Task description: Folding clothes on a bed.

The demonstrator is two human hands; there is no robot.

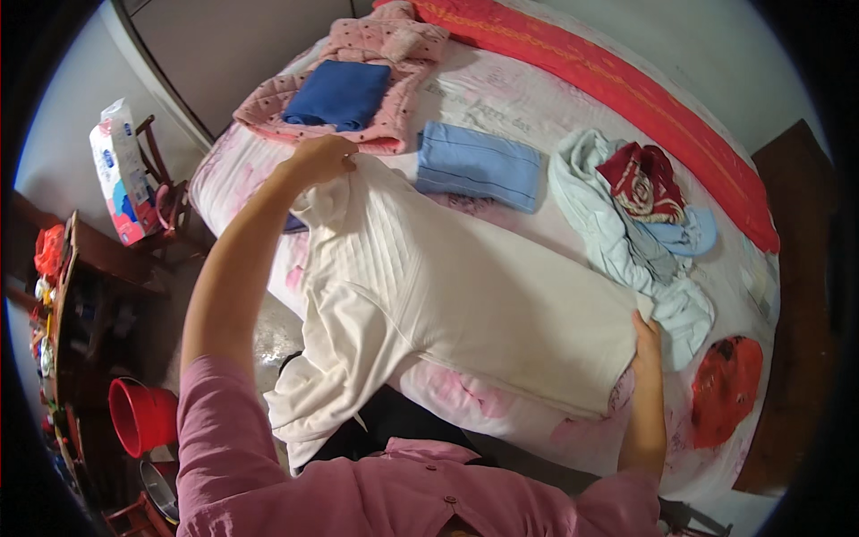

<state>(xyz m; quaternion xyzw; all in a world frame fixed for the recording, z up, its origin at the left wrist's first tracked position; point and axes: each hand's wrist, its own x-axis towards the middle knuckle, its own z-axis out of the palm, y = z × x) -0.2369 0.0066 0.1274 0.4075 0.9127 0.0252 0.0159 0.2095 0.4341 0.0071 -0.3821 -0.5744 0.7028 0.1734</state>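
Observation:
A cream-white long-sleeved top (496, 295) stretches slantwise across the near side of the bed, its body spread fairly flat. My left hand (322, 161) pinches its shoulder end beside the bunched collar. At the other end, my right hand (646, 344) grips the hem, thumb above the cloth and most fingers hidden. One crumpled sleeve (315, 396) hangs over the bed's near edge towards my body. Just beyond my left hand lies a folded dark-blue garment (339, 94) on a pink dotted quilted jacket (262, 107). A folded light-blue cloth (478, 168) rests past the top's middle.
The bed (470, 74) has a pink-flowered sheet and a red cover (604, 80) along its far side. A pale mint garment (584, 181), a maroon patterned cloth (644, 178) and a red plastic bag (728, 389) lie at right. A red bucket (141, 416) stands at left.

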